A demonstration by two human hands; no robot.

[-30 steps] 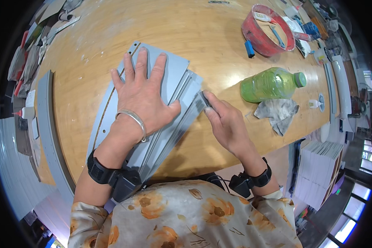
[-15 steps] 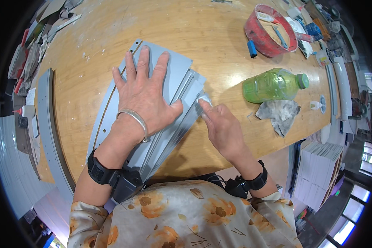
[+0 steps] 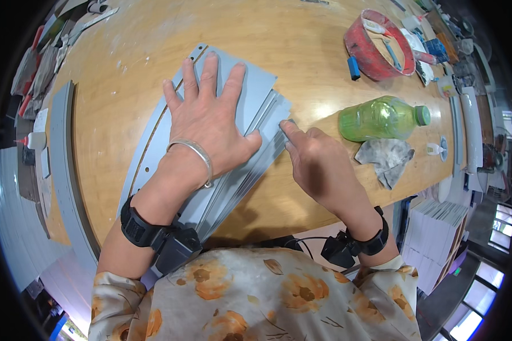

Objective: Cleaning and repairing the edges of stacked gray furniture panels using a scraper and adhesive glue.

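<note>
A light grey panel [image 3: 255,73] with a grooved, stepped right edge lies on the wooden table, slanting from near my body to the far middle. My left hand [image 3: 210,122] presses flat on it, fingers spread and thumb out to the side. At the panel's upper right edge, my right hand [image 3: 320,165] is closed, thumb forward, around a small grey piece [image 3: 290,121]. Only a sliver of that piece shows; cloth or abrasive, I cannot tell. A slot and several small holes run along the panel's left side.
Right of my right hand lie a green plastic bottle [image 3: 375,118] on its side and a stained grey rag [image 3: 385,162]. Farther back stand a red tub [image 3: 370,54] and a small blue block [image 3: 354,67]. A long grey strip [image 3: 68,153] lies along the left.
In the picture, the panel and my left hand sit slightly higher and to the right. My right hand has turned a little, and less of the small piece shows at its thumb.
</note>
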